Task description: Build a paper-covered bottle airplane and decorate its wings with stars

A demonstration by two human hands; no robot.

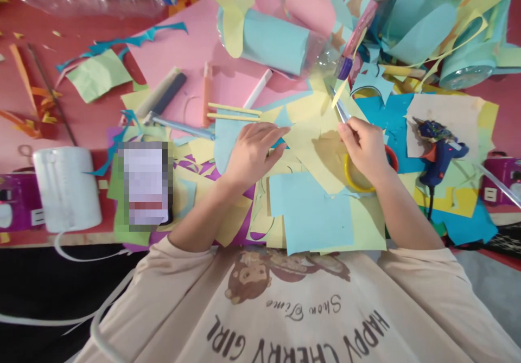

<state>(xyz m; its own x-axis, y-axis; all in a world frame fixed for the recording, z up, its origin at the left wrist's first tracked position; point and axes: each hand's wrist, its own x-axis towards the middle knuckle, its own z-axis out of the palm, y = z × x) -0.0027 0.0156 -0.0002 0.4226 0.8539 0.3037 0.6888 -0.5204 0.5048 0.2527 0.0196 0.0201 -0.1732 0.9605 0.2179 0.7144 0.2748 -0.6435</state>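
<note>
My right hand (364,148) is closed around a pair of scissors (343,111). Their metal blades point away from me, and the yellow and red handle loops show below my fingers. A thin strip of pale yellow paper (338,95) lies at the blade tips; whether the blades grip it I cannot tell. My left hand (258,148) hovers or rests over the papers with fingers stretched out and nothing visible in it. Pale yellow paper (307,135) spreads between my hands. Nearer my body is a light blue sheet (319,208).
A hot glue gun (442,154) lies on scraps at right. Paper-wrapped bottles (274,40) crowd the back. Left of my arm are a phone (146,184) and a white power device (67,189) with a cable. Markers (166,94) and two yellow sticks (234,112) lie beyond my left hand.
</note>
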